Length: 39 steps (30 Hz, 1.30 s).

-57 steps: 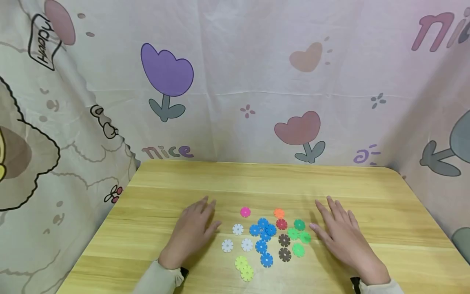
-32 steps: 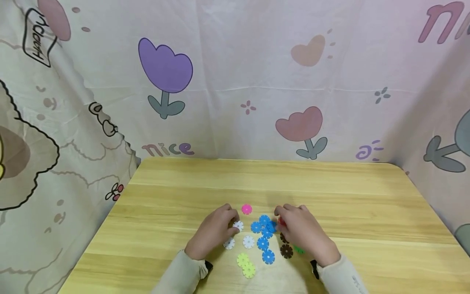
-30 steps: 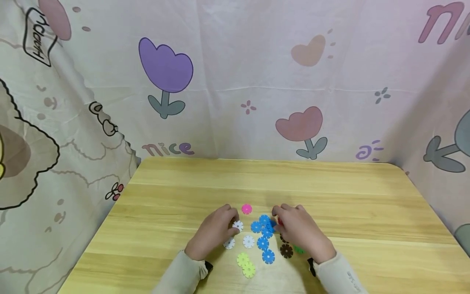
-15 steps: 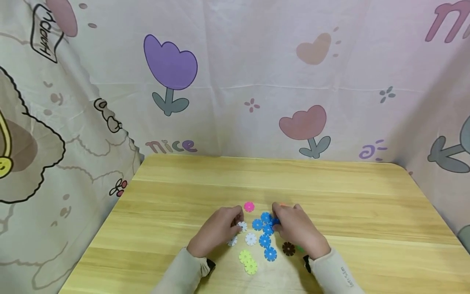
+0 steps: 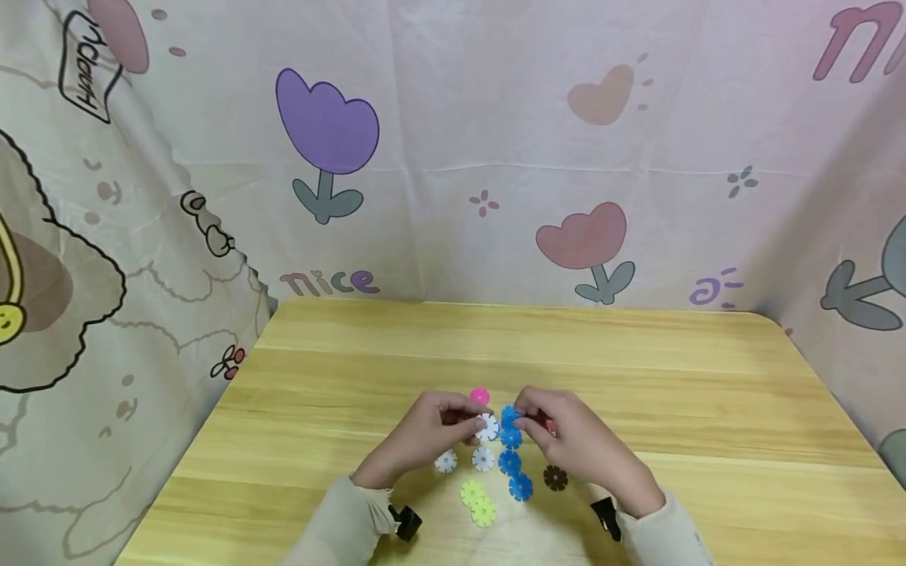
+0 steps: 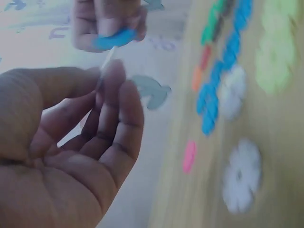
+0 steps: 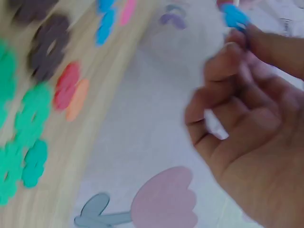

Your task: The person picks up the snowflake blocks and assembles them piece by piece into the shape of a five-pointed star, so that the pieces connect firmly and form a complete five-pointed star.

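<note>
My left hand [image 5: 425, 434] pinches a white notched plastic disc [image 5: 487, 428] between thumb and fingers, lifted over the table. Across from it, my right hand [image 5: 593, 444] holds a blue notched disc [image 7: 235, 17] by the fingertips. In the left wrist view the white disc is edge-on, its upper edge right at the rim of the blue one. On the table below lie more white discs [image 5: 483, 459] and a row of blue discs [image 5: 510, 462]. A pink disc [image 5: 480, 395] sits just behind the left fingers.
Two yellow-green discs [image 5: 484, 512] overlap nearer the front. A brown disc [image 5: 555, 477] lies by the right hand. Green discs [image 7: 33, 116], a red one [image 7: 66, 85] and an orange one [image 7: 77, 99] show in the right wrist view. A printed cloth [image 5: 439, 157] hangs behind the wooden table [image 5: 354, 346].
Both hands came inward from resting flat at the sides. The left took up a white disc and the right a blue disc; both are now raised and brought close together.
</note>
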Each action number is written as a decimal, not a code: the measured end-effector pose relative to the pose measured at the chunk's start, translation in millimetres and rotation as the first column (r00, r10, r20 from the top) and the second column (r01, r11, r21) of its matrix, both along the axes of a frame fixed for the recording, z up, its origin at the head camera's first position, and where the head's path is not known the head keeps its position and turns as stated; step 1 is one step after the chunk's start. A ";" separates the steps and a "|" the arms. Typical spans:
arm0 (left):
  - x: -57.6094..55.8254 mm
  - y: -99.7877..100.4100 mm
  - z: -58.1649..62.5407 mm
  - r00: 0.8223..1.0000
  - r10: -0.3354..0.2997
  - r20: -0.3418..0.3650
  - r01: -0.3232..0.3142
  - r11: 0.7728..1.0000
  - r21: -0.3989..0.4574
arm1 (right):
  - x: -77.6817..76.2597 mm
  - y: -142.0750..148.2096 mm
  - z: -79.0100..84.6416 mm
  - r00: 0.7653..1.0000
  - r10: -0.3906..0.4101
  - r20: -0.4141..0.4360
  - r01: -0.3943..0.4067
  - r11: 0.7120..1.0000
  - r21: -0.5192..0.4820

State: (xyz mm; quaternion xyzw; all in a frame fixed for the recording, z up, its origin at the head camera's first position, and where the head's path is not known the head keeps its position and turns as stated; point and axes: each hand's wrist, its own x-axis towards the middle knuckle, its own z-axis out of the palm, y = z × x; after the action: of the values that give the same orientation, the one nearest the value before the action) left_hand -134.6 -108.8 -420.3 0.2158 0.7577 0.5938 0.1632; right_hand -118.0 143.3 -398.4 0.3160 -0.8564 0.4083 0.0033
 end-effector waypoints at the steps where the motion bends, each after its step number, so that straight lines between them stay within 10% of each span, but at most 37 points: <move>1: 1.1 0.3 2.4 1.000 0.010 0.014 -0.010 1.000 0.025 | 2.1 -1.4 2.5 1.000 0.008 -0.024 -0.009 0.999 -0.046; 10: 9.5 2.1 21.7 0.995 0.024 0.100 -0.044 0.977 0.209 | 12.2 -7.5 13.6 0.956 -0.074 -0.284 0.016 0.979 -0.202; 39: 14.6 6.9 26.6 0.978 -0.050 0.200 -0.007 0.961 0.275 | 11.9 -9.3 15.4 0.928 0.026 -0.373 -0.086 0.986 -0.145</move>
State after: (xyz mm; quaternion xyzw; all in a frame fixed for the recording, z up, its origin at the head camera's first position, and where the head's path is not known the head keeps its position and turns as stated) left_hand -120.0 -101.9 -393.7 0.1821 0.6447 0.7105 0.2154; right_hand -106.1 134.1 -383.1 0.4103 -0.7959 0.4082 0.1776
